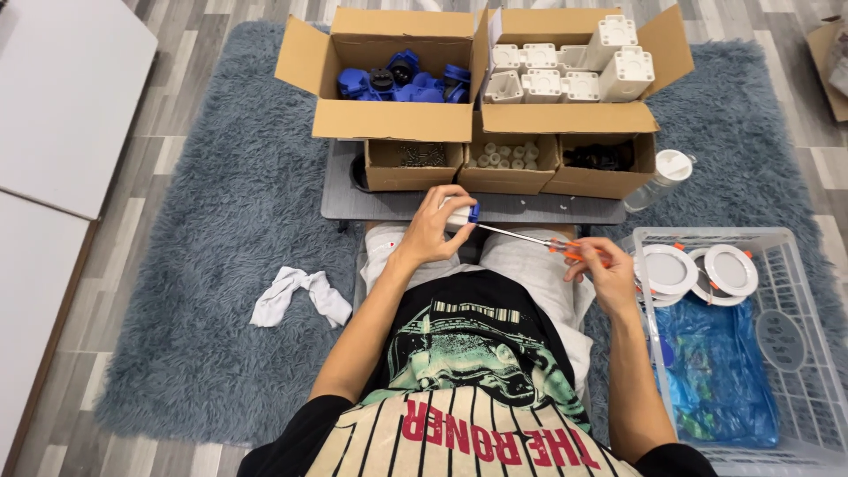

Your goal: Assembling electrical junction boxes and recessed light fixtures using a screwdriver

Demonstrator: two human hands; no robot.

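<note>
Both hands work over the lap: left hand [433, 231] clamped on a white-and-blue part [463, 213], right hand [603, 269] gripping a screwdriver [539, 240], its tip at the part, near the bench [344, 201].

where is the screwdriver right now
In the head view, the screwdriver lies just right of centre, its orange handle in the right hand, its tip at the white and blue part in the left hand.
</note>
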